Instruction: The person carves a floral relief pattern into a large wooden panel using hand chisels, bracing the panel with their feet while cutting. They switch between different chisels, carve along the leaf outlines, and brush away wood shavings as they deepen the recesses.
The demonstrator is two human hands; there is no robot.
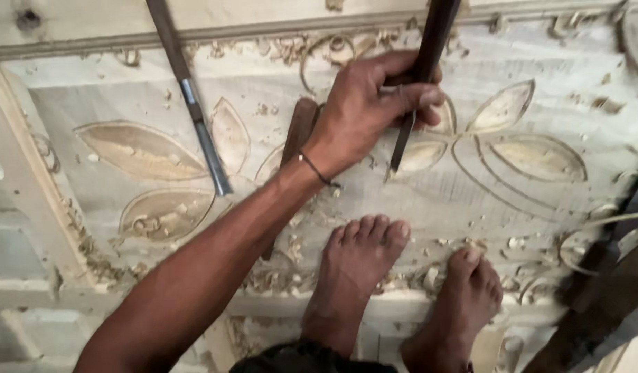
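My left hand (371, 103) reaches in from the lower left and is closed around a chisel (429, 48) with a dark handle. Its metal blade slants down, and the tip (393, 166) rests on a pale wooden panel (416, 200) carved with leaf shapes, right beside one carved leaf (419, 155). A thin dark band circles the wrist. My right hand is out of sight. Both my bare feet (357, 262) stand on the panel's near edge among wood shavings.
A second chisel (194, 110) lies on the panel to the left of my hand, blade pointing towards me. A brown wooden piece (298, 128) lies partly under my hand. Curled shavings litter the carving. Dark timber (602, 297) sits at the lower right.
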